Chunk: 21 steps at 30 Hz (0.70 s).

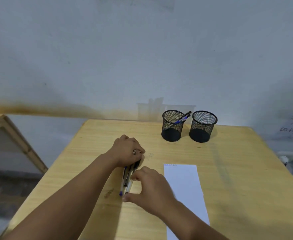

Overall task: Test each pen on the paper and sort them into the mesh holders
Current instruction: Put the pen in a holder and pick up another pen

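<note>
The right hand (151,186) rests on the table (93,163) with fingers curled, its thumb and fingertips touching the near ends of a bundle of pens (127,181) that lies just to its left. The left hand (128,151), wearing a ring, grips the far end of the same bundle, fingers wrapped over it. Just right of the right hand lies a strip of white paper (183,186), with faint scribbles at its far edge. Farther back stand two black mesh holders side by side: the left holder (172,126) contains two pens (183,118) leaning to the right, and the right holder (202,127) stands just beside it.
</note>
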Each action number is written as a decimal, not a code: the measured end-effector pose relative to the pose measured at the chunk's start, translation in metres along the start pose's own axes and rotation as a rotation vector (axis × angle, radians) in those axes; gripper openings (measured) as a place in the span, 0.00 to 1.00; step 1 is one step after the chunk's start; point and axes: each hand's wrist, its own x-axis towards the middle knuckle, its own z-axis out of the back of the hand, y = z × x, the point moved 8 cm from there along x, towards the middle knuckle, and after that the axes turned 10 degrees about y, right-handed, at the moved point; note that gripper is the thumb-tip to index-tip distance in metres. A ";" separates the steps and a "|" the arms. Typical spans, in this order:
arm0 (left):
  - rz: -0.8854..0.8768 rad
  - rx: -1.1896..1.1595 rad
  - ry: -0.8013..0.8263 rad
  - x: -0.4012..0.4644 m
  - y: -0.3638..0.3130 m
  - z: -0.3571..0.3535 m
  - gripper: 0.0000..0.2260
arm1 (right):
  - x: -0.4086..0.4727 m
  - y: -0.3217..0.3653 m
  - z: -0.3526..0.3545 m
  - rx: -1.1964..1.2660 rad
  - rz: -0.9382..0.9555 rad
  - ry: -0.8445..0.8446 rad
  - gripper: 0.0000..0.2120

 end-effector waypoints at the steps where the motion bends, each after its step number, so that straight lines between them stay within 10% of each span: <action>1: 0.007 -0.007 -0.011 -0.002 -0.001 0.000 0.11 | 0.001 0.002 -0.002 -0.013 -0.001 -0.019 0.27; 21: -0.023 -0.671 -0.402 -0.064 -0.029 0.014 0.05 | -0.076 -0.083 0.077 0.058 -0.172 -0.271 0.18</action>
